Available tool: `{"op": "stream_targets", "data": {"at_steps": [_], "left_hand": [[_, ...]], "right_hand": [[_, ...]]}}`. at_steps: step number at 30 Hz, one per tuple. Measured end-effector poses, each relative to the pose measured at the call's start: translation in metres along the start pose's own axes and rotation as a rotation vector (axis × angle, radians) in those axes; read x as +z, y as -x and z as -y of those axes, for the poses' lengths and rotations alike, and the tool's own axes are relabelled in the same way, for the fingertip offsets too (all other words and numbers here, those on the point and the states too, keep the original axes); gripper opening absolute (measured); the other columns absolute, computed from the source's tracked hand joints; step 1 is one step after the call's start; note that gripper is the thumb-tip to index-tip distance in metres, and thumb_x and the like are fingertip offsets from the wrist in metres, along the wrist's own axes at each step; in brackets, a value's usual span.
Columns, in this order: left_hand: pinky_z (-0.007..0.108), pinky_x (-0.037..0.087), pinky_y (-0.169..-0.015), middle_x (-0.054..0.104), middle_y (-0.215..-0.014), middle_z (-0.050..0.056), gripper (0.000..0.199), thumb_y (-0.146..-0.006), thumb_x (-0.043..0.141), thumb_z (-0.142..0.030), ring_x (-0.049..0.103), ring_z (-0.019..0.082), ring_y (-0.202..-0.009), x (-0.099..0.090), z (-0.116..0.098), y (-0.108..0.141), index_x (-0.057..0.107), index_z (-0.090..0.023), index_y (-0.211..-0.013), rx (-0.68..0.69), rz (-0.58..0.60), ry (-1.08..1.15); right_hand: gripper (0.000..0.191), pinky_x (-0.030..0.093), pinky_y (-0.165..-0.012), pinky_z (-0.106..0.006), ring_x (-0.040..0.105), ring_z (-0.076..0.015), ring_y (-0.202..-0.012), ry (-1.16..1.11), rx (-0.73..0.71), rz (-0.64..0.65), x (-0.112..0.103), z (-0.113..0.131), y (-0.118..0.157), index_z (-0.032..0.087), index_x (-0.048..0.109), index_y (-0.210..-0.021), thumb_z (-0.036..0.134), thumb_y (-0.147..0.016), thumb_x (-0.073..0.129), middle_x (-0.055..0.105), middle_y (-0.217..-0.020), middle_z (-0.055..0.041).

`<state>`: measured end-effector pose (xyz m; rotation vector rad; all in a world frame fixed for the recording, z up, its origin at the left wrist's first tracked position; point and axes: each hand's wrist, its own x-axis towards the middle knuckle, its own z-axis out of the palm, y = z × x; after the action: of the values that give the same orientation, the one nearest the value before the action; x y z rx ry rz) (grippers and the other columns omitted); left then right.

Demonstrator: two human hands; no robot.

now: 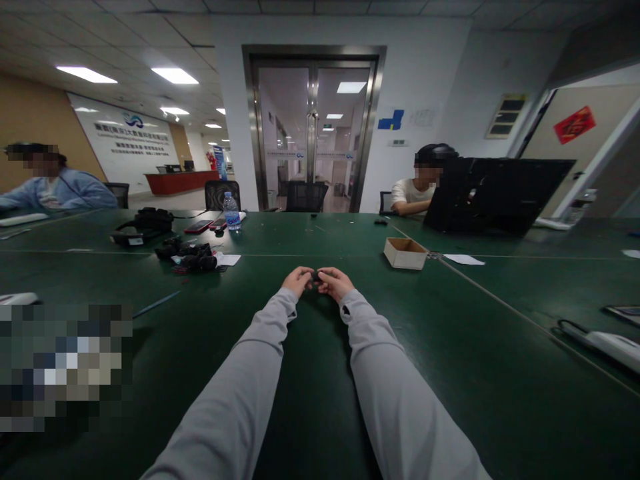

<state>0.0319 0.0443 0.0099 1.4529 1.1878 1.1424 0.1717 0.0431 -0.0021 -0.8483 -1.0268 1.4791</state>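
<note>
Both arms, in light grey sleeves, reach forward over the dark green table (pixel 320 400). My left hand (pixel 299 281) and my right hand (pixel 335 283) nearly meet at the middle of the view, fingers bent inward. Between their fingertips is a small dark object (pixel 315 276), too small to name. Both hands are closed on it. Fingers hide part of its shape.
An open box (pixel 405 253) stands right of my hands. On the left are black devices (pixel 193 255), a headset (pixel 143 225), phones (pixel 199 227) and a bottle (pixel 232 212). A black monitor (pixel 500 193) stands at the right. Two people sit across the table.
</note>
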Motion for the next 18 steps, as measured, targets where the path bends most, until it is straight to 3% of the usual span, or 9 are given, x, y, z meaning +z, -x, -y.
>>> {"op": "stream_targets", "data": {"at_steps": [3, 7, 11, 13, 16, 18], "left_hand": [[0.017, 0.029, -0.041, 0.052, -0.049, -0.004, 0.018, -0.074, 0.049, -0.013, 0.042, 0.005, -0.04, 0.0001, 0.0008, -0.0003, 0.056, -0.011, -0.091, -0.012, -0.004, 0.009], [0.018, 0.028, -0.04, 0.046, -0.041, -0.005, 0.021, -0.082, 0.038, -0.02, 0.039, 0.006, -0.036, 0.0002, 0.0019, -0.0011, 0.056, -0.011, -0.087, -0.004, 0.016, 0.01], [0.017, 0.031, -0.043, 0.051, -0.049, -0.005, 0.019, -0.073, 0.047, -0.01, 0.041, 0.005, -0.039, 0.0001, -0.0002, -0.0004, 0.056, -0.012, -0.09, -0.034, 0.003, 0.001], [0.018, 0.031, -0.043, 0.051, -0.049, -0.004, 0.017, -0.076, 0.045, -0.013, 0.042, 0.006, -0.04, 0.0001, 0.0003, -0.0007, 0.056, -0.012, -0.089, -0.043, 0.008, -0.004], [0.019, 0.03, -0.042, 0.048, -0.045, -0.003, 0.023, -0.082, 0.037, -0.021, 0.042, 0.007, -0.04, -0.0002, 0.0045, -0.0028, 0.057, -0.012, -0.087, 0.012, 0.028, -0.018], [0.018, 0.031, -0.043, 0.049, -0.047, -0.004, 0.018, -0.078, 0.044, -0.018, 0.044, 0.007, -0.043, -0.0006, 0.0069, -0.0042, 0.058, -0.012, -0.088, 0.045, 0.02, -0.013]], "right_hand": [[0.017, 0.049, -0.043, -0.02, 0.055, -0.0107, -0.041, -0.006, -0.002, 0.002, 0.0002, 0.0, -0.0002, 0.014, 0.056, -0.082, 0.014, -0.07, 0.067, 0.06, -0.053, -0.0025], [0.018, 0.049, -0.043, -0.02, 0.055, -0.0113, -0.042, -0.007, -0.001, 0.006, 0.0004, -0.0002, -0.0003, 0.013, 0.056, -0.083, 0.014, -0.07, 0.068, 0.061, -0.054, -0.0033], [0.019, 0.049, -0.043, -0.02, 0.055, -0.0106, -0.041, -0.017, -0.01, -0.003, -0.0006, -0.001, -0.0008, 0.014, 0.055, -0.083, 0.014, -0.069, 0.068, 0.061, -0.054, -0.0029], [0.019, 0.049, -0.043, -0.02, 0.055, -0.0107, -0.042, -0.009, -0.005, -0.002, -0.0009, -0.0011, -0.0009, 0.014, 0.055, -0.084, 0.015, -0.069, 0.068, 0.061, -0.056, -0.0028], [0.02, 0.049, -0.043, -0.02, 0.056, -0.0109, -0.043, 0.004, 0.001, 0.004, -0.0007, -0.0009, -0.0008, 0.015, 0.055, -0.084, 0.016, -0.069, 0.069, 0.061, -0.056, -0.0028], [0.02, 0.049, -0.044, -0.02, 0.055, -0.0107, -0.043, 0.005, -0.001, 0.0, -0.0002, -0.0007, -0.0005, 0.015, 0.055, -0.084, 0.016, -0.069, 0.069, 0.061, -0.055, -0.0027]]}}
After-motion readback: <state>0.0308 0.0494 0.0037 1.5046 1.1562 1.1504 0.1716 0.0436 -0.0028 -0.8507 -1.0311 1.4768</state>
